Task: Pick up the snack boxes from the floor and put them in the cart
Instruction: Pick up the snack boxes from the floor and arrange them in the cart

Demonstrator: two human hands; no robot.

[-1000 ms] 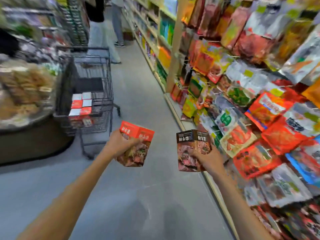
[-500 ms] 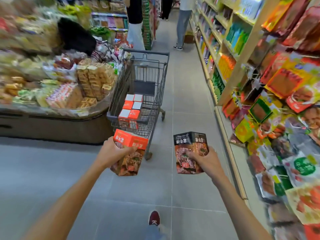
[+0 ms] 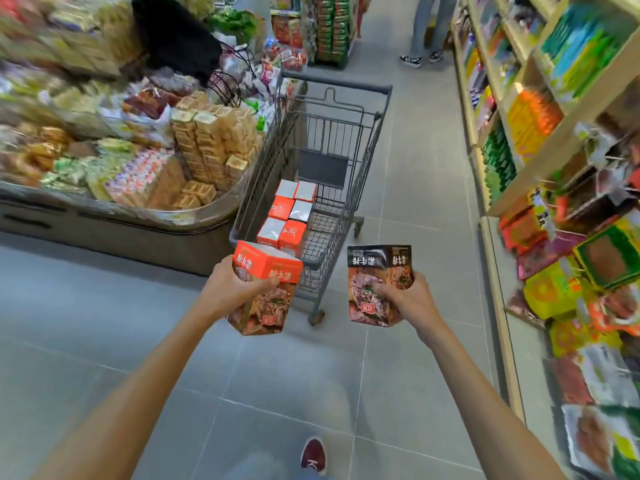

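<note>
Head view: both hands hold snack boxes short of the cart (image 3: pixel 313 161).
Left hand (image 3: pixel 230 289) grips orange-topped box (image 3: pixel 265 289); right hand (image 3: pixel 408 299) grips dark-topped box (image 3: pixel 375 271). Stacked boxes (image 3: pixel 289 216) sit inside the cart.

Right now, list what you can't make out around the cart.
Head view:
- Boxes in the cart: whatever lies under the top ones is hidden.
- Orange box, dark box: print too small; left grip and right grip cover parts.
- Snack display, left: motion-blurred.
- Person ahead: cut off by top edge.
</note>
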